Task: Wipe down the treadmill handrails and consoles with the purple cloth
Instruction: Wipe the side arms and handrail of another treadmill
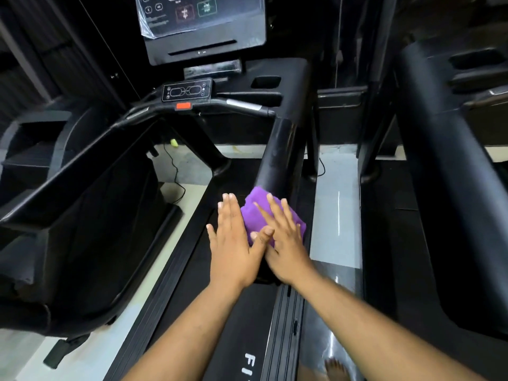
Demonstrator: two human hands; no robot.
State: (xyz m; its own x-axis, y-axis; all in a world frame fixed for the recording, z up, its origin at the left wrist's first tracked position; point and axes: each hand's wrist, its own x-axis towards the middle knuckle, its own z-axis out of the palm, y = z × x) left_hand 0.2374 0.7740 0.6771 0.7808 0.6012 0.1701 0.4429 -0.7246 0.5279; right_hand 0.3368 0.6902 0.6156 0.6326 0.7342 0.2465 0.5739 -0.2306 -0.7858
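Observation:
The purple cloth lies bunched on the near end of the treadmill's black right handrail. My right hand rests flat on top of it, fingers spread. My left hand lies flat beside it, with its thumb and inner edge on the cloth and its fingers pointing forward. Neither hand curls around the cloth; both press it down on the rail. Farther ahead are the small control panel and the console screen, which is partly covered in plastic film. The left handrail runs along the left side.
A red stop key sits on the front crossbar. The belt lies under my arms. A neighbouring treadmill's thick black rail stands on the right, across a strip of glossy floor. A bare foot shows at the bottom.

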